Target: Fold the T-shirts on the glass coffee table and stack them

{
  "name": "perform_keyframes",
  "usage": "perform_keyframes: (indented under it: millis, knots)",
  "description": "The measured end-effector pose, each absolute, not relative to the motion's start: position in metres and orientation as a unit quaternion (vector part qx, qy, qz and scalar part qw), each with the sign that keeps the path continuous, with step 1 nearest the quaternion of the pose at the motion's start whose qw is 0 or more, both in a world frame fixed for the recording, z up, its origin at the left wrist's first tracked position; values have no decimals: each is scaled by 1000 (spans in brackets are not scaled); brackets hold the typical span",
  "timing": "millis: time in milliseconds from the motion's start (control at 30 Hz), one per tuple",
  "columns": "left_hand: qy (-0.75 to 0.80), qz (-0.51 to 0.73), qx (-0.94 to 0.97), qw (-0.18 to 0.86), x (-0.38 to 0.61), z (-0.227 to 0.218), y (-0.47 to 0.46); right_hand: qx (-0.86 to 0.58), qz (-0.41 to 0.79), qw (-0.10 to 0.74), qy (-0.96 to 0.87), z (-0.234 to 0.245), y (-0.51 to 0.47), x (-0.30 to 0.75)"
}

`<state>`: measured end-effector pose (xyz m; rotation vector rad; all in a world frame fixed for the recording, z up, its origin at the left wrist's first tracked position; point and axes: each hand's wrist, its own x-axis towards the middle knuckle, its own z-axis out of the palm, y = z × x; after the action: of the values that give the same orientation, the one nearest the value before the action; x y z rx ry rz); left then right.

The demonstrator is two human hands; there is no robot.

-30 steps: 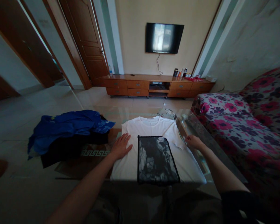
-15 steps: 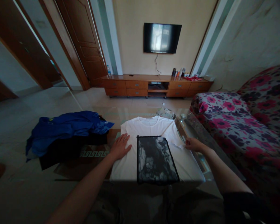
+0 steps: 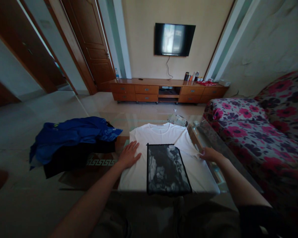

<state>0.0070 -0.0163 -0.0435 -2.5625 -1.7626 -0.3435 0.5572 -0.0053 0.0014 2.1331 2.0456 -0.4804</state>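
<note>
A white T-shirt (image 3: 139,168) with a dark printed panel lies spread on the glass table, neckline at the far side and lower edge towards me. My left hand (image 3: 129,155) rests flat on the shirt's left side, fingers apart. At the right, my right hand (image 3: 210,154) pinches the end of the shirt's right sleeve. That sleeve lies folded inward over the body, and part of it touches the top right corner of the print. The left sleeve does not show.
A heap of blue and black clothes (image 3: 72,135) lies on the table's left part. The glass table (image 3: 136,119) stands before a long wooden cabinet (image 3: 146,89). A flowered sofa (image 3: 250,122) is on the right. Beyond the shirt sits a crumpled patterned item (image 3: 177,119).
My right hand has drawn the sleeve end slightly to the right, and the sleeve looks straighter. My left hand stays on the shirt. The view has shifted a little.
</note>
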Motion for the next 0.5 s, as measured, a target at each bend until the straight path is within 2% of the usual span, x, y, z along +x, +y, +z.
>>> perform_keyframes:
  millis: [200,500]
  knots:
    - [-564,-109,-819,6,8,-43,-17,661,-157,42,732,10,-6,539]
    - [-567,-114,-816,-9,8,-41,-17,679,-157,61,715,13,-5,547]
